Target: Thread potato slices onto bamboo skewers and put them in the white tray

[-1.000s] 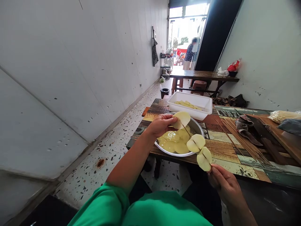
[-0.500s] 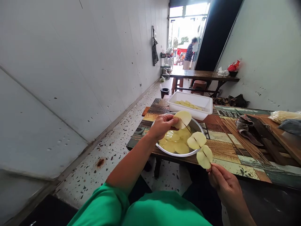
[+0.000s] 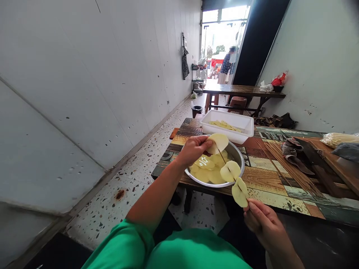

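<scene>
My left hand (image 3: 195, 150) pinches a thin, pale yellow slice (image 3: 219, 143), which looks like potato, above a metal basin (image 3: 241, 158). A thin skewer (image 3: 222, 157) touches this slice at its far end. Two more slices are threaded lower on the skewer: a middle slice (image 3: 230, 171) and a lower slice (image 3: 239, 192). My right hand (image 3: 265, 224) grips the skewer's near end with thumb and fingers, just below the lower slice. Several similar slices (image 3: 206, 172) lie in liquid in the basin.
Behind the basin stands a white plastic tub (image 3: 245, 131) holding more slices. A bundle of skewers (image 3: 291, 168) lies on the patterned table (image 3: 266, 181), with a crumpled cloth (image 3: 291, 147) and a wooden board (image 3: 333, 160) to its right. Farther off, a person (image 3: 225, 65) stands by the doorway.
My right hand has shifted slightly left, carrying the skewer and its two lower slices with it. My left hand stays nearly in place, still pinching the top slice.
</scene>
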